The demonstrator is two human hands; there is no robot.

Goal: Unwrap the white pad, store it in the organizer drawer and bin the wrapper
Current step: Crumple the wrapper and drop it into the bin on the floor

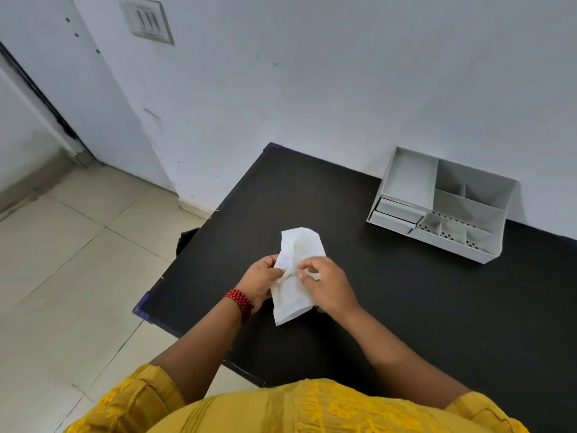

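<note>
A white pad (298,245) in its thin white wrapper is held just above the black table (406,307), near its left side. My left hand (260,281) grips the pad's left edge; a red braided band sits on that wrist. My right hand (324,284) pinches a fold of wrapper at the pad's middle. Pad and wrapper look alike, so I cannot tell where one ends. The grey organizer (443,203) stands at the back right against the wall, its two small drawers (396,214) at its lower left, slightly pulled out.
The table's left edge (175,260) drops to a tiled floor (71,260). A dark round object (187,239), perhaps a bin, shows partly under that edge. A white wall runs behind the table, with a switch plate (146,21) high up.
</note>
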